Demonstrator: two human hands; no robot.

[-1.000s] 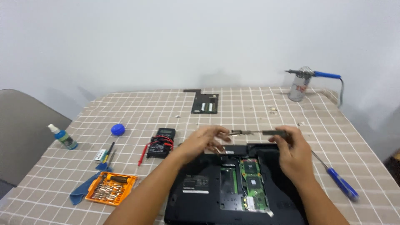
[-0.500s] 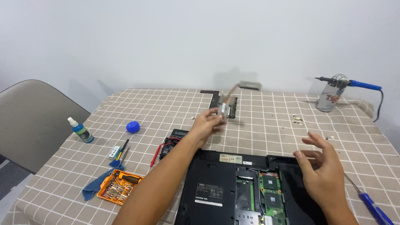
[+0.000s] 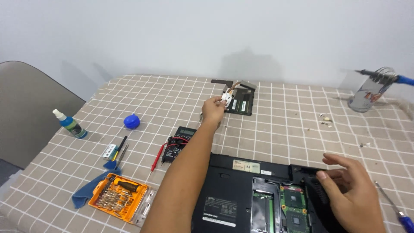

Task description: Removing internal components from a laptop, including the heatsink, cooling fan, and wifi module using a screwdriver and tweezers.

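Observation:
My left hand (image 3: 213, 108) is stretched out toward the far middle of the table and holds a metal heatsink part with a copper pipe (image 3: 233, 89). The part hangs just above a black panel (image 3: 241, 102) lying on the checked tablecloth. My right hand (image 3: 351, 194) hovers with fingers apart over the right rear corner of the opened black laptop (image 3: 241, 194), holding nothing. The laptop lies bottom up at the near edge, with green circuit boards (image 3: 295, 209) showing.
A black multimeter with red lead (image 3: 177, 139) sits left of the laptop. An orange screwdriver-bit case (image 3: 118, 196), blue cloth (image 3: 88, 194), tweezers, blue cap (image 3: 131, 121) and small bottle (image 3: 69, 124) lie at left. A soldering iron stand (image 3: 371, 90) is far right; a blue screwdriver (image 3: 394, 207) near right. A grey chair (image 3: 26, 108) stands left.
My left hand has carried the heatsink part from over the laptop out to the far black panel. My right hand let go of it and stayed over the laptop.

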